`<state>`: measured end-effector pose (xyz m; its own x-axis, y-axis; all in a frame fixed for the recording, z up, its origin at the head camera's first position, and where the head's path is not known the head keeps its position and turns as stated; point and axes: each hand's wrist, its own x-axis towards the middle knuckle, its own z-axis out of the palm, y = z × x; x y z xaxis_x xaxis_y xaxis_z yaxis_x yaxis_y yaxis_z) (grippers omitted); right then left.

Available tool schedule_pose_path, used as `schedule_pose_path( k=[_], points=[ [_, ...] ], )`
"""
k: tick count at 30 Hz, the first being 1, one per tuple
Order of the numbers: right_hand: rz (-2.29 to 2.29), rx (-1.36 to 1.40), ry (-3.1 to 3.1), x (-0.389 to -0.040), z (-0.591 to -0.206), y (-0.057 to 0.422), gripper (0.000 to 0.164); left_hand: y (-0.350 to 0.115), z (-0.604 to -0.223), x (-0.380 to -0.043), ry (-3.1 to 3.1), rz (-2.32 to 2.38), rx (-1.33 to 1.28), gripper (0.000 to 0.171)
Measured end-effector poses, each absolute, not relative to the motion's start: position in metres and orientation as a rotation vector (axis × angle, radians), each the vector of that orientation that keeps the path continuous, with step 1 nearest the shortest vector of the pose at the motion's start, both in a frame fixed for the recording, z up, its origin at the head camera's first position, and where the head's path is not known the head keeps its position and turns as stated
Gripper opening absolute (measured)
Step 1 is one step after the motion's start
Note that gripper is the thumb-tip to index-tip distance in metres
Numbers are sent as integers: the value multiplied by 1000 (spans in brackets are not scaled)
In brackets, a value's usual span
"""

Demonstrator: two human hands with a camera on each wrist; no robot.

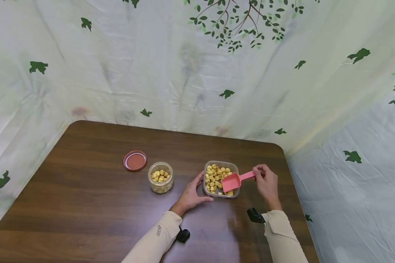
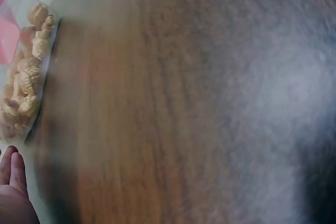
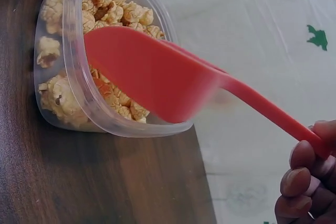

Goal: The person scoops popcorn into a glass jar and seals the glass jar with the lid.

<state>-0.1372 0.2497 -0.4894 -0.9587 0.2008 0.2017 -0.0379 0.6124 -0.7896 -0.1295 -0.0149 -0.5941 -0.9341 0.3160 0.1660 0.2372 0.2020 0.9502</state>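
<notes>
A clear plastic container point(image 1: 222, 196) of caramel popcorn point(image 1: 212, 178) sits toward the right of the table. My left hand point(image 1: 191, 195) rests at its left side, fingers straight along the wall and thumb spread by the near corner; in the left wrist view only part of this hand point(image 2: 14, 198) shows. My right hand point(image 1: 266, 184) pinches the end of a pink scoop point(image 1: 231, 182) by its handle. The scoop's bowl lies over the popcorn inside the rim, and no popcorn shows in it. In the right wrist view the scoop point(image 3: 152, 74) slants down into the container point(image 3: 126, 127).
Left of the container stands an open round jar point(image 1: 161, 187) partly filled with popcorn. A reddish round lid point(image 1: 135, 160) lies farther left on the brown wooden table point(image 1: 95, 197). A pale curtain point(image 1: 171, 73) with leaf prints hangs behind the table's far edge.
</notes>
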Motion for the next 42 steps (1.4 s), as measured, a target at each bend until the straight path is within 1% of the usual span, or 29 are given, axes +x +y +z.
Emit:
schedule_pose_path(
  k=[17, 33, 42],
  points=[
    [958, -11, -2670, -137, -490, 230, 9, -20, -600, -139, 2371, 1841, 536, 99],
    [884, -49, -2699, -132, -498, 211, 10, -25, -601, -152, 2418, 1767, 527, 100],
    [938, -200, -2595, -124, -512, 201, 9, -28, -601, -156, 2459, 1701, 559, 101]
  ],
)
